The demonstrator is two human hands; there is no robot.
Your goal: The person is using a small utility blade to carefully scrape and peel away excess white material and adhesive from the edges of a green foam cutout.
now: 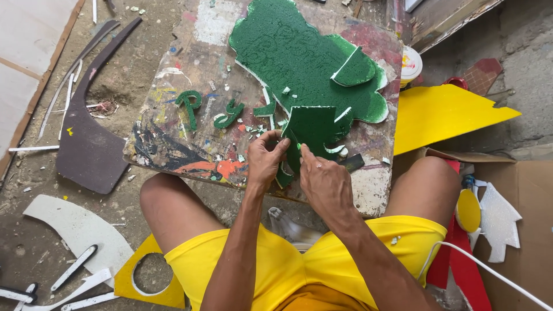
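- Hands at near edge of the worktop (190, 34): left hand (264, 161) pinched shut on the left side of a dark green foam piece (314, 129); right hand (325, 181) closed around something small and green-tipped pressed at the piece's near edge. Couldn't tell what it was, possibly a blade.
- Foam piece lay flat on the paint-smeared worktop, just near of the large green foam sheet (299, 57), touching or overlapping it.
- Progress, as a judgement: sheet already had ragged white cut edges and missing sections. Two cut green shapes (189, 103) sat left of the hands, so some cutting looked done.
- Held piece looked part-trimmed, with a curved offcut strip (334, 150) at its right edge.
- White and green crumbs (253, 129) littered the worktop around the hands.
- Yellow board (443, 112) lay right of the worktop; white offcuts (80, 230) lay on the floor at near left.
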